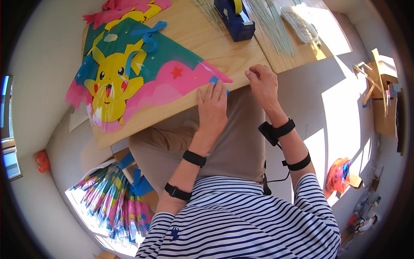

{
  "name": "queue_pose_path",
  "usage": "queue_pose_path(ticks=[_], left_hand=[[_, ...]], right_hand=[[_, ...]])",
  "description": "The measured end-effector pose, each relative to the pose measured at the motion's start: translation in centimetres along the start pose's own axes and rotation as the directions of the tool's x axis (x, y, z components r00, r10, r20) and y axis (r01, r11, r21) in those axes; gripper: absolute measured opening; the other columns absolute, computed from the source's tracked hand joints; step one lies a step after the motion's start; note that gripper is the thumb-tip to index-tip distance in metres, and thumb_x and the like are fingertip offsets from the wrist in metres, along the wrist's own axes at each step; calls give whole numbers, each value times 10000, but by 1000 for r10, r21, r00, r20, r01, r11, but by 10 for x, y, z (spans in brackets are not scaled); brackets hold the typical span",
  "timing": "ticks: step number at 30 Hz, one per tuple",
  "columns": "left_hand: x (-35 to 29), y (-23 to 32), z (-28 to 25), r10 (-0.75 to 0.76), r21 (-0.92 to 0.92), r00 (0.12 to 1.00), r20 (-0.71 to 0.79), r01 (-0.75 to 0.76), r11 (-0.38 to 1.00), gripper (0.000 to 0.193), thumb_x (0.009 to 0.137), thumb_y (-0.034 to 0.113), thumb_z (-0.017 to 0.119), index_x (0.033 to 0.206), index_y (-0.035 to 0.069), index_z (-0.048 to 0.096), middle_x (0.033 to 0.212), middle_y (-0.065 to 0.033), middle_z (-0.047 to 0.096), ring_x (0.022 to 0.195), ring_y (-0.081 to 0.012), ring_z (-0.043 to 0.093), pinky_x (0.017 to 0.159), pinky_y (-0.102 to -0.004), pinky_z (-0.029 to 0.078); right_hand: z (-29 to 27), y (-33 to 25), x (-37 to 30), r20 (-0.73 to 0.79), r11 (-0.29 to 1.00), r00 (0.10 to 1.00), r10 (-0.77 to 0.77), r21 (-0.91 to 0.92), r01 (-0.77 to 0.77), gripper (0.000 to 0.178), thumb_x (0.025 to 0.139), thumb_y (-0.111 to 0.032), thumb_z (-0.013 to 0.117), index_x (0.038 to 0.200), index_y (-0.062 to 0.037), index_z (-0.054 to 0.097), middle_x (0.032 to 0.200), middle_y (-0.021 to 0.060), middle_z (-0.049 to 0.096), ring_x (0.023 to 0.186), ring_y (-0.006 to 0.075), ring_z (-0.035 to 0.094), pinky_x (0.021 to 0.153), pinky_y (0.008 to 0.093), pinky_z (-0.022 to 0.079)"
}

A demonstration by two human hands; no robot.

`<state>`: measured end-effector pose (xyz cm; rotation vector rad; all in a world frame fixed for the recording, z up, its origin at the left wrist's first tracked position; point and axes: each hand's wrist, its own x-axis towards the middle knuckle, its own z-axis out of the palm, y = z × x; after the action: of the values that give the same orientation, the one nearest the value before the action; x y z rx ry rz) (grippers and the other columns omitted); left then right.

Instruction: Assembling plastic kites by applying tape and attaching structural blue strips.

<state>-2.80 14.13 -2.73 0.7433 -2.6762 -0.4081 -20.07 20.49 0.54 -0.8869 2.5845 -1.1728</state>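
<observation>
A plastic kite (pixel 157 88), printed with a yellow cartoon character on green and pink, lies spread on the wooden table. My left hand (pixel 212 103) rests flat on its pink right corner, fingers stretched out by the table's front edge. Bits of blue material (pixel 214 80) show around those fingertips. Just right of that corner, my right hand (pixel 263 84) is raised at the table edge with thumb and fingers pinched together. Whatever sits in the pinch, if anything, is too small to make out. Blue ribbon-like strips (pixel 148 36) lie loosely across the kite's upper part.
A dark blue tape dispenser (pixel 237 21) with yellow tape stands at the table's back. Thin pale sticks (pixel 271 30) and a clear tray of small parts (pixel 299 25) lie right of it. Several folded kites (pixel 116 203) sit low on the left. A red bag (pixel 338 175) rests on the right.
</observation>
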Motion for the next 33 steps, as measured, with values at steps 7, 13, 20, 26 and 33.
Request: queue_pose_path(ticks=[7, 13, 20, 26, 33], left_hand=[[5, 5, 5, 15, 33, 1000, 13, -15, 999, 589, 781, -34, 595, 1364, 17, 531, 1456, -82, 493, 1359, -286, 430, 1128, -620, 255], [-1, 2, 1, -4, 49, 1000, -7, 4, 999, 589, 777, -34, 587, 1361, 16, 533, 1460, -79, 486, 1357, -288, 434, 1120, -626, 263], [-3, 2, 1, -8, 42, 1000, -20, 9, 999, 587, 773, -25, 592, 1356, 16, 535, 1453, -78, 491, 1348, -288, 442, 1117, -628, 264], [-2, 3, 3, 3, 56, 1000, -22, -2, 998, 588, 769, -20, 599, 1352, 20, 537, 1450, -76, 492, 1346, -287, 439, 1114, -628, 267], [-2, 2, 5, -5, 75, 999, -32, 8, 997, 595, 768, -13, 604, 1357, 23, 532, 1450, -72, 492, 1345, -285, 436, 1113, -631, 265]], right_hand=[[5, 7, 161, -229, 970, 973, 30, 241, 27, 334, 833, -255, 717, 1020, 22, 698, 890, 175, 690, 821, 301, 670, 776, 394, 524], [-8, -36, 178, 165, 863, 964, 208, 432, -261, 307, 813, -211, 753, 890, 65, 641, 799, 146, 639, 588, 216, 619, 529, 343, 506], [-17, -27, 162, 224, 752, 963, 147, 608, -256, 241, 864, -162, 690, 974, 49, 650, 858, 119, 657, 737, 225, 675, 657, 356, 548], [-4, -2, 155, 181, 682, 974, 139, 695, -227, 176, 828, -110, 722, 835, 49, 648, 730, 108, 660, 694, 199, 660, 595, 305, 458], [3, 8, 124, 390, 351, 900, 195, 829, -435, 288, 896, -216, 708, 995, 42, 628, 870, 110, 642, 831, 271, 697, 735, 399, 548]])
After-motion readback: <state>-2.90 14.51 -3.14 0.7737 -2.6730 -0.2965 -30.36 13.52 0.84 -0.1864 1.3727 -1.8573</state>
